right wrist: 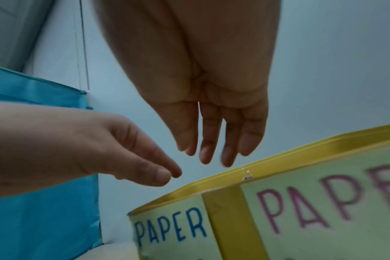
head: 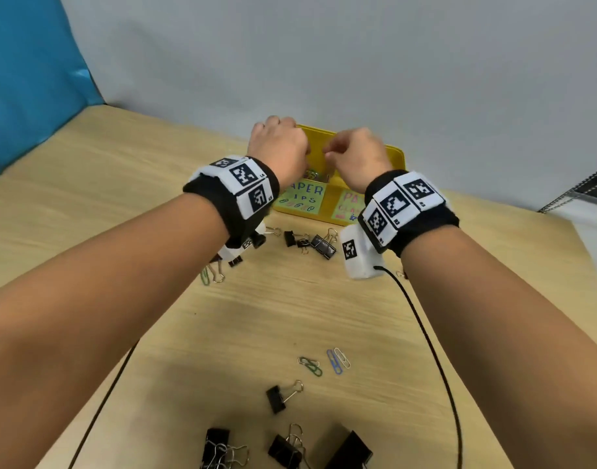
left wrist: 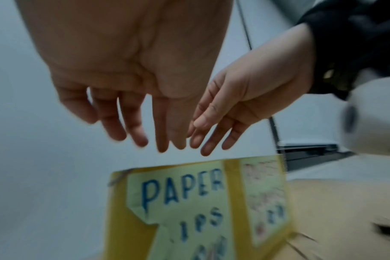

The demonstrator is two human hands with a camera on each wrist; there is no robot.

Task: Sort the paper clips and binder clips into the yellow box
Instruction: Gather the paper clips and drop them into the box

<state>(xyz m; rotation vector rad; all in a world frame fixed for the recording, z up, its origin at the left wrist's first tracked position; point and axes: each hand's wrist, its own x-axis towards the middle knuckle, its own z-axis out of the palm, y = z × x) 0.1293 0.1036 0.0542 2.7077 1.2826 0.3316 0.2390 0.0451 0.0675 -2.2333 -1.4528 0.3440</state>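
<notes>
Tabletop [head: 324,316]: wooden surface; carries the box, the loose clips and two black cables.
Yellow box [head: 397,157]: stands at the far edge of the tabletop, against the wall. Front carries two labels; the left reads "PAPER ...IPS", the right begins "PA" and is partly hidden. Coloured clips show inside the left compartment.
Left hand [head: 280,147]: above the left compartment. The wrist views show its fingers [left wrist: 114,123] extended and slack, holding nothing.
Right hand [head: 358,154]: above the box, just beside the left hand. Fingers [right wrist: 211,140] hang straight, holding nothing.
Binder clips [head: 283,451]: one group at the near edge, one lone clip behind it, a second group [head: 310,242] just in front of the box.
Paper clips [head: 324,362]: several near mid-tabletop; more [head: 210,274] under the left wrist.
Progress: judged partial; many clips remain outside.
Risk: the compartments adjoin and both labels begin alike, so a clip released near the divider may land in the wrong side. A low wrist or trailing cable may scatter clips lying near the box.
</notes>
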